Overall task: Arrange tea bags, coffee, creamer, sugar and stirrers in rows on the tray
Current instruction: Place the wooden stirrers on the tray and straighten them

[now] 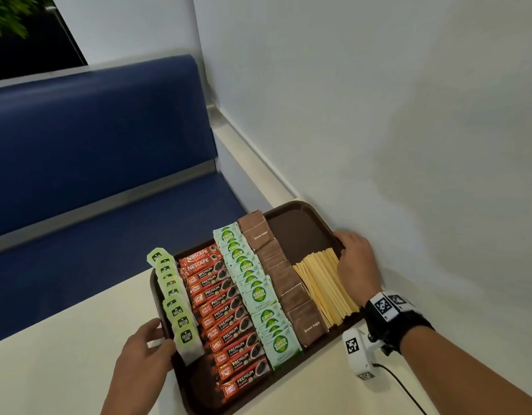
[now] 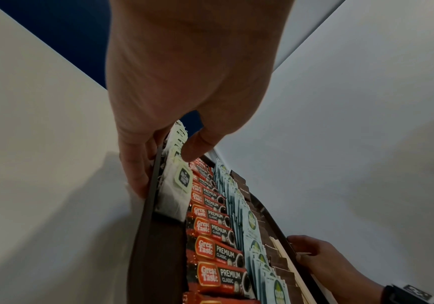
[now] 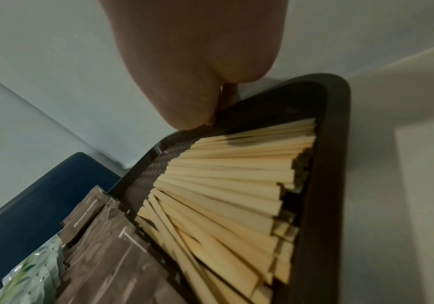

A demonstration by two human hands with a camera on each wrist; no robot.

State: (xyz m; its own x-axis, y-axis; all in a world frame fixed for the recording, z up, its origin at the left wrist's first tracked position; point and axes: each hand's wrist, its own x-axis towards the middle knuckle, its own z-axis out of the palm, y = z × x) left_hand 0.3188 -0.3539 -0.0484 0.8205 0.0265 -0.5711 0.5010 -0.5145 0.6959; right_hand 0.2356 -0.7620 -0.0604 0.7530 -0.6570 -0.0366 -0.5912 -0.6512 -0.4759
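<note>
Both hands clamp the brown tray's rims, left hand and right hand. Risk: a tilt slides stirrers and tea bags out of rows.

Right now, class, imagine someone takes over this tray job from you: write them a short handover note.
Left hand grips the tray's left rim, thumb by the tea bags. Right hand grips the right rim beside the stirrers.
On the tray, left to right: tea bags, coffee, Coco Natura sachets, brown sugar, stirrers.
Done: all five rows laid.
Left: maybe square up the fanned stirrers, then set the tray in place.
</note>
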